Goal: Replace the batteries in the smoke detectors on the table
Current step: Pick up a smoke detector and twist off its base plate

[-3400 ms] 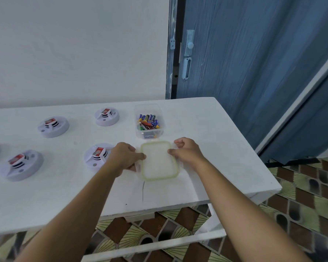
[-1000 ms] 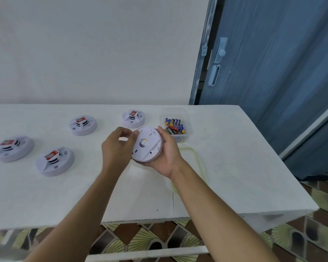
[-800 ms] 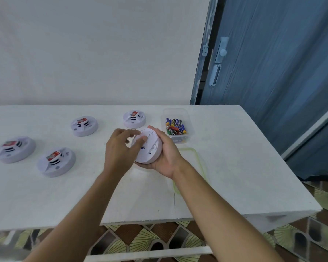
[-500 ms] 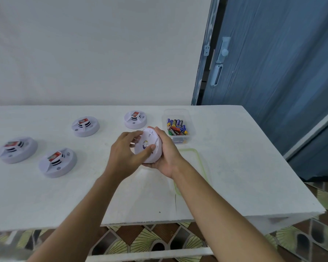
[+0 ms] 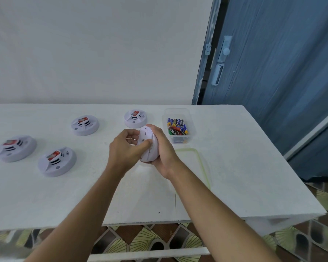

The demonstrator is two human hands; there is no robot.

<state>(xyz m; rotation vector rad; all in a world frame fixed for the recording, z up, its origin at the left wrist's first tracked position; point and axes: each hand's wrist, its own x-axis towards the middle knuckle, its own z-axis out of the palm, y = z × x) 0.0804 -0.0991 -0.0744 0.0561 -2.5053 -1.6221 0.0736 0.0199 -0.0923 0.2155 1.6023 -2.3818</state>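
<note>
I hold a white round smoke detector (image 5: pixel 147 146) on edge above the white table (image 5: pixel 235 167), its back turned toward my left hand. My right hand (image 5: pixel 163 150) cups it from the right and behind. My left hand (image 5: pixel 127 148) grips its left side, thumb pressed on the back face. Several more detectors with red labels sit on the table: one (image 5: pixel 135 118) at the back, one (image 5: pixel 85 125) left of it, one (image 5: pixel 56 161) nearer, one (image 5: pixel 15 148) far left. A clear tub of batteries (image 5: pixel 177 126) stands just right of my hands.
The tub's clear lid with a green rim (image 5: pixel 203 163) lies flat on the table under my right forearm. A white wall runs behind the table; a blue door (image 5: pixel 273 63) stands to the right. Patterned floor tiles show past the front edge.
Earlier both hands rested on the lid; then I lifted one detector. Over the last second it has turned more on edge and my left thumb has moved onto its back.
</note>
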